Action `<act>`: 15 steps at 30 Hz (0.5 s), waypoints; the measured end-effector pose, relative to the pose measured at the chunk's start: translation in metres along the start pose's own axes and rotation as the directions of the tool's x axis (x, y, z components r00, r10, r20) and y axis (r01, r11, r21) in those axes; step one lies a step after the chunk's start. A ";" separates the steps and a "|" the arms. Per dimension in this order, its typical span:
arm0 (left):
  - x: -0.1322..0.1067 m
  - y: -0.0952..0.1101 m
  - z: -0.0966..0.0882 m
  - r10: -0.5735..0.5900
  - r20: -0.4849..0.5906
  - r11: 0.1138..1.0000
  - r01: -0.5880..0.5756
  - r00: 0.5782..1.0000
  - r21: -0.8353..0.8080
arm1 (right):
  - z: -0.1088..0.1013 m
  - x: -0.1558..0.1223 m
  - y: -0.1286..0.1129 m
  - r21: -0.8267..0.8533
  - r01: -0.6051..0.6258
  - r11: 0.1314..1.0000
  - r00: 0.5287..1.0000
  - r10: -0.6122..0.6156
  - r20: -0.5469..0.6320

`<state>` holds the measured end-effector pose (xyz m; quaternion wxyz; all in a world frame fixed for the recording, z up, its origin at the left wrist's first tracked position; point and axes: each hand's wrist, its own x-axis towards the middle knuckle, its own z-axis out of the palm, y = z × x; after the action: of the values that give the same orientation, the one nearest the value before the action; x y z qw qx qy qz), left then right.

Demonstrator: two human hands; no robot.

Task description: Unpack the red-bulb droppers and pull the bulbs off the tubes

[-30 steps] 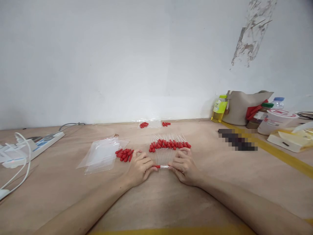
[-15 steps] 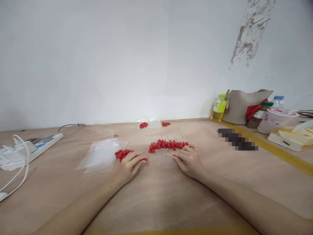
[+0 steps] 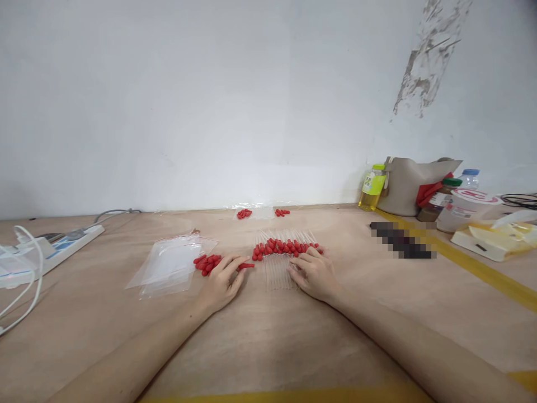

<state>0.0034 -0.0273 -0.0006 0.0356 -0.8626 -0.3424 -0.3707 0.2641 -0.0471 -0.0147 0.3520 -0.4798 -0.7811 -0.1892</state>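
My left hand (image 3: 218,281) rests on the brown tabletop and pinches a red rubber bulb (image 3: 246,265) at its fingertips. Just left of it lies a small heap of loose red bulbs (image 3: 205,263). My right hand (image 3: 315,274) lies beside a flat batch of clear glass tubes (image 3: 277,272). Its fingers are curled and pressed together on the tubes' right edge, gripping one. Behind both hands runs a row of droppers with red bulbs (image 3: 285,246) fitted, glass tips pointing toward the wall.
Clear zip bags (image 3: 172,262) lie to the left, and a white power strip with cables (image 3: 50,249) is further left. Small bags with red bulbs (image 3: 244,213) sit by the wall. Bottles (image 3: 371,187), a grey bag (image 3: 409,184) and containers stand at the right.
Both hands held one dropper between them a second ago. They have since parted: the left went left with a red bulb, the right moved up to the glass tubes.
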 end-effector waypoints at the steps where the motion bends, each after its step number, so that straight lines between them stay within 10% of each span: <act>1: 0.000 0.000 0.000 -0.007 0.005 1.000 0.007 1.000 0.003 | -0.002 0.000 -0.001 0.006 0.007 1.000 1.000 -0.007 0.028; 15: -0.001 0.000 0.001 0.031 0.018 0.999 -0.031 0.999 0.031 | -0.013 0.003 -0.003 0.077 0.073 0.994 0.979 -0.086 0.184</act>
<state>0.0036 -0.0274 -0.0017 0.0521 -0.8702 -0.3352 -0.3572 0.2653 -0.0549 -0.0041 0.2856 -0.4514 -0.8354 -0.1298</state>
